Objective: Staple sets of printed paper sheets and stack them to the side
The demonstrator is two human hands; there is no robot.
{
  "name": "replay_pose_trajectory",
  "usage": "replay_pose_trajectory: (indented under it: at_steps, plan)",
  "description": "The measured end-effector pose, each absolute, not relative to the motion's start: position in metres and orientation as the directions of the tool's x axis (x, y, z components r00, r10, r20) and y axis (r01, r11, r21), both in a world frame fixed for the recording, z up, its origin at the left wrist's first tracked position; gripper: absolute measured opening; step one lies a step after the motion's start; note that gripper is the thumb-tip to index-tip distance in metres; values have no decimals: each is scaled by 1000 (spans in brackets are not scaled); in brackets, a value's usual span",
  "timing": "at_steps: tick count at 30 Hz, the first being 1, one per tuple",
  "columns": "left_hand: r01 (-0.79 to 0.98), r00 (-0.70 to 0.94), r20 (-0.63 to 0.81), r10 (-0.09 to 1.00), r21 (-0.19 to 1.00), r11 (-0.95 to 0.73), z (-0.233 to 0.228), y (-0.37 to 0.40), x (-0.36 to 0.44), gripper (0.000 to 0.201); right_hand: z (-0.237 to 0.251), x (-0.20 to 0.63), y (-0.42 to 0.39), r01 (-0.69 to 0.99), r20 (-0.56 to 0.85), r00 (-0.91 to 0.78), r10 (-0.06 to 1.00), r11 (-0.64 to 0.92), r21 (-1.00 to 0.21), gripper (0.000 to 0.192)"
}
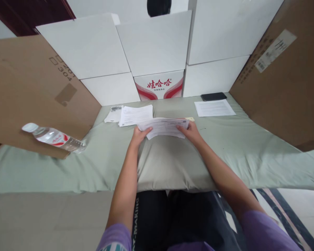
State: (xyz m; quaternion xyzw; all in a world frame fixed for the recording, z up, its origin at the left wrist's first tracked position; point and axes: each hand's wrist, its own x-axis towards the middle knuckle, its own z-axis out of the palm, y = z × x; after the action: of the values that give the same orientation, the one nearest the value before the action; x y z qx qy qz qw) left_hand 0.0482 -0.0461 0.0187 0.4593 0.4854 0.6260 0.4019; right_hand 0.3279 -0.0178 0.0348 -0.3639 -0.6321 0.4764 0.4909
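Between both hands I hold printed paper sheets [164,127], slightly bowed, above the green cloth; how many sheets there are I cannot tell. My left hand [140,134] pinches the left edge, thumb on top. My right hand [189,131] grips the right edge the same way. A small pale yellow piece [190,119] shows just behind the right hand. Left of the held sheets lies a stack of printed paper [136,114], partly overlapped by them in view. Beside that stack is a white sheet with small dark items [116,111], too small to name.
More printed paper [215,108] lies at the right, with a black phone [213,96] behind it. A water bottle [58,138] stands at the left. White boxes [157,45] wall the back, and brown cardboard panels [28,83] flank the green cloth-covered table [104,157].
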Motion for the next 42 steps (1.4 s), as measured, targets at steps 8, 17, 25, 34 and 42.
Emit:
replay_pose_trajectory:
  at_steps: [8, 17, 25, 34, 42]
  plan:
    - [-62, -252, 256, 933, 958, -279, 6, -44, 67, 47, 18, 320, -19, -45, 292, -210, 933, 289, -956, 48]
    - [61, -225, 270, 936, 963, -263, 6, -42, 70, 36, 6, 316, -12, -19, 356, -241, 903, 362, -932, 46]
    - [113, -254, 215, 943, 975, -192, -1, -40, 69, 37, -6, 316, -3, 6, 263, -285, 922, 276, -961, 52]
    - [240, -365, 170, 915, 967, -84, -11, -30, 67, 34, -3, 317, 0, -143, 7, -342, 940, -45, -989, 52]
    - [-28, -477, 91, 874, 993, -118, -19, -23, 57, 53, 5, 320, -3, -128, 29, -397, 917, -24, -991, 37]
